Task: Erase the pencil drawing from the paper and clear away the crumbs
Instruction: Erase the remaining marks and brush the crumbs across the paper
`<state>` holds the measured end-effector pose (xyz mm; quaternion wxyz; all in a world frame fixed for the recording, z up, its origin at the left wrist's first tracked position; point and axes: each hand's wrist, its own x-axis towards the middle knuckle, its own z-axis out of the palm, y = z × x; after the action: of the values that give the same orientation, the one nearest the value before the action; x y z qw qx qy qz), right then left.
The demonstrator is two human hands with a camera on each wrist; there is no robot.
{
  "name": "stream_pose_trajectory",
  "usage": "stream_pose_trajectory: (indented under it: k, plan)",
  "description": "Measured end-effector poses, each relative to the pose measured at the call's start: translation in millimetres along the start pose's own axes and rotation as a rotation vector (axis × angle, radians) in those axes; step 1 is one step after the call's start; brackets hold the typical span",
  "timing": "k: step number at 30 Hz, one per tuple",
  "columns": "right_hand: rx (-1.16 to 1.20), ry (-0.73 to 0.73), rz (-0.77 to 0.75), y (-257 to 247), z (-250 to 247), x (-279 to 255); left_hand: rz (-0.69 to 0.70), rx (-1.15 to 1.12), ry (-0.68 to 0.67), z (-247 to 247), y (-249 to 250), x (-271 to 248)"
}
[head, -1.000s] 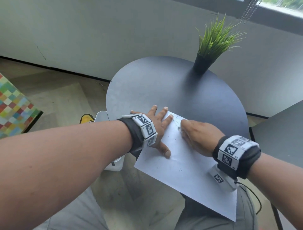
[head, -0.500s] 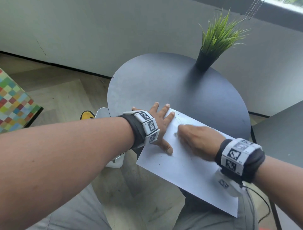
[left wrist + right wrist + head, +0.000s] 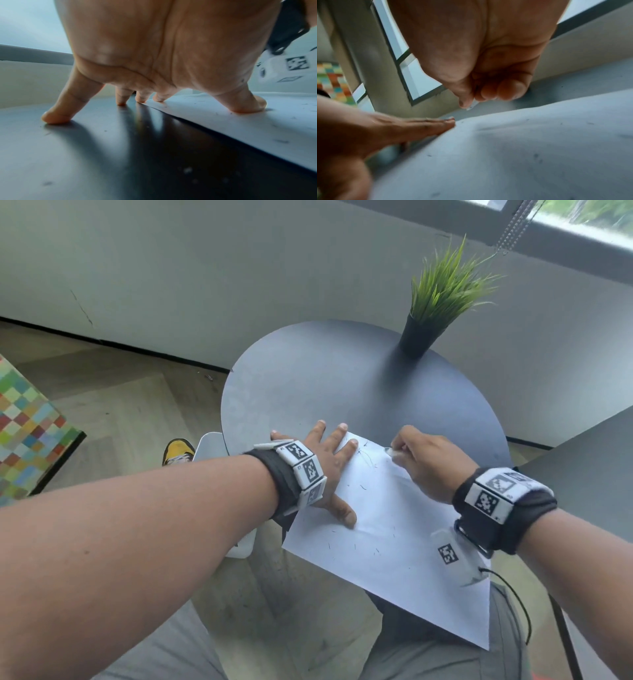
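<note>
left hand (image 3: pixel 327 470) flat, fingers (image 3: pixel 56 116) spread on paper (image 3: pixel 394 542) at counter (image 3: pixel 325 378) edge, right hand (image 3: pixel 428 463) fingers pinching eraser (image 3: pixel 390 452), crumbs (image 3: pixel 363 487) scattered

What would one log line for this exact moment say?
left hand: pressing paper flat | right hand: pinching eraser | pencil marks: remaining | crumbs: on paper

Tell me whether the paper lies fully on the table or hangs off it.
Hangs off. The paper's far end rests on the round table under the left hand; its near corner juts past the edge, over the person's lap.
</note>
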<state>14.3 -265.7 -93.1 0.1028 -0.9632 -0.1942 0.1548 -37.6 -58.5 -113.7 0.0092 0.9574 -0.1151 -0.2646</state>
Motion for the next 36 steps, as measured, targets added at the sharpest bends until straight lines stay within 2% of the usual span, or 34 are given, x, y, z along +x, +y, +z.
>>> stream_pose_trajectory:
  k: [4, 8, 11, 17, 20, 24, 26, 29, 30, 32, 34, 36]
  plan:
    - [0.193, 0.032, 0.067, -11, 6, -36, -0.091, -0.043, 0.026, 2, 7, -8]
    - [0.163, 0.021, 0.059, -17, 33, -60, -0.185, -0.043, 0.043, 13, 12, -29]
    - [0.09, 0.055, 0.049, -14, 44, -60, -0.166, -0.008, 0.042, 22, 13, -52]
    - [-0.111, 0.091, -0.054, -9, 41, -31, 0.029, 0.029, 0.125, 32, 13, -87]
    - [-0.09, 0.086, -0.109, -13, 34, -16, 0.117, 0.04, 0.166, 34, 19, -94]
    - [-0.068, 0.074, -0.145, -19, 28, -5, 0.316, -0.003, 0.281, 38, 28, -91]
    - [-0.063, 0.067, -0.17, -18, 28, -4, 0.403, -0.027, 0.215, 39, 31, -88]
    - [-0.049, 0.08, -0.186, -15, 33, -6, 0.456, 0.052, 0.061, 45, 29, -83]
    - [-0.044, 0.087, -0.188, -13, 35, -7, 0.436, 0.075, 0.04, 47, 24, -81]
    - [-0.025, 0.09, -0.182, -11, 36, -7, 0.292, 0.06, 0.031, 48, 4, -75]
    - [-0.014, 0.08, -0.158, -10, 36, -7, 0.106, 0.013, 0.076, 42, -17, -69]
    - [-0.016, 0.074, -0.149, -11, 35, -6, 0.032, -0.019, 0.109, 34, -25, -64]
